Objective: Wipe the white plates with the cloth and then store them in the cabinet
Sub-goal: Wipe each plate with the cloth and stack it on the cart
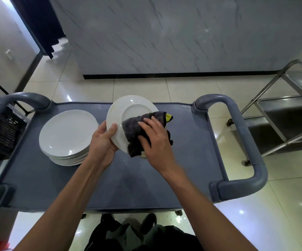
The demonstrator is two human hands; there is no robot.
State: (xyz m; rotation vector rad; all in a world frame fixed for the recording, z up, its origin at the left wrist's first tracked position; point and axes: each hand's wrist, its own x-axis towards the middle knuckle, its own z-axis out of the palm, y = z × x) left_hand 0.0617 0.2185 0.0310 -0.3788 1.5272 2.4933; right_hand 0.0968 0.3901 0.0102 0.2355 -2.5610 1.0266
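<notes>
A white plate (pixel 128 111) is tilted up above the grey cart, its underside towards me. My left hand (pixel 103 142) grips its lower left rim, thumb on the near face. My right hand (pixel 155 140) presses a dark grey cloth (pixel 134 129) with a yellow tag against the plate's lower right part, fingers curled over the cloth. A stack of several white plates (pixel 67 134) sits on the cart to the left of my hands.
The grey plastic cart (pixel 186 145) has looped handles at the left (pixel 25 98) and right (pixel 244 142). A steel trolley (pixel 288 113) stands to the right, a dark crate (pixel 1 134) to the left. A marble-faced counter (pixel 164 37) stands beyond the tiled floor.
</notes>
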